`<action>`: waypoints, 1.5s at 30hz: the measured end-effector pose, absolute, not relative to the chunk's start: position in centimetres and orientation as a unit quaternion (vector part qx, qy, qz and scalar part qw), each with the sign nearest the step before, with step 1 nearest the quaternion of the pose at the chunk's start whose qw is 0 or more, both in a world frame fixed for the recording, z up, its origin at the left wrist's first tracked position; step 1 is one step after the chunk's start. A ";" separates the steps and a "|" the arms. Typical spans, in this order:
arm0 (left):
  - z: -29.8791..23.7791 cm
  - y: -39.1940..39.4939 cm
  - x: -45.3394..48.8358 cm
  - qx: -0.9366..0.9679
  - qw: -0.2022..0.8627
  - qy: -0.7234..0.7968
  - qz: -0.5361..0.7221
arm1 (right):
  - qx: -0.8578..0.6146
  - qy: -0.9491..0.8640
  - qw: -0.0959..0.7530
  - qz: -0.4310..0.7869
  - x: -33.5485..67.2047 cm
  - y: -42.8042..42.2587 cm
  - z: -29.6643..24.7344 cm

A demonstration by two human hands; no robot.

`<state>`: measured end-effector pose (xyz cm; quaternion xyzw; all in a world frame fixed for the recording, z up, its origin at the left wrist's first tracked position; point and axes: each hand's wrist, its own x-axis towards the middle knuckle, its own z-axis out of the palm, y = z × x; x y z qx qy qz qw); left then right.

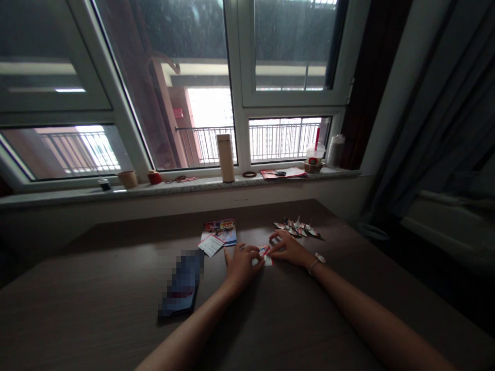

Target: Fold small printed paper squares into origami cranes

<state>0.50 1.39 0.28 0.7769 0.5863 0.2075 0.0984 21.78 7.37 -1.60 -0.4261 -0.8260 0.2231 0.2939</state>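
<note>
Both hands rest on a dark wooden table (96, 288) over a small piece of printed paper (266, 256). My left hand (242, 265) has its fingers curled and pressed down on the paper's left part. My right hand (288, 248), with a bracelet at the wrist, pinches the paper's right edge with its fingertips. Just behind the right hand lie several small folded paper figures (297, 228). A stack of colourful printed leaflets (218, 234) lies to the left of the hands.
A dark phone (181, 283) lies on the table to the left. On the window sill (58, 195) stand a tall beige flask (225, 157), two small cups (128, 179), a drink with a red straw (315, 154) and papers (282, 173). Grey curtains (444, 103) hang at right.
</note>
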 end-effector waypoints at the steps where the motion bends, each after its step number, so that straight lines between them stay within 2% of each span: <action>1: 0.3 1.4 0.5 0.778 0.096 0.587 0.204 | -0.431 -0.821 0.300 0.223 21.8 7.4 -1.6; 11: -0.1 1.5 0.4 0.779 0.089 0.585 0.207 | -0.445 -0.818 0.313 0.188 22.3 8.1 -2.1; 20: 0.0 1.4 0.0 0.768 0.129 0.592 0.208 | -0.415 -0.814 0.354 0.198 22.7 8.8 -3.3; 32: 0.3 1.4 0.5 0.752 0.149 0.601 0.227 | -0.478 -0.800 0.304 0.197 20.3 8.3 -2.5; 45: -0.1 1.5 0.3 0.779 0.103 0.587 0.195 | -0.525 -0.799 0.248 0.159 18.9 7.6 -0.6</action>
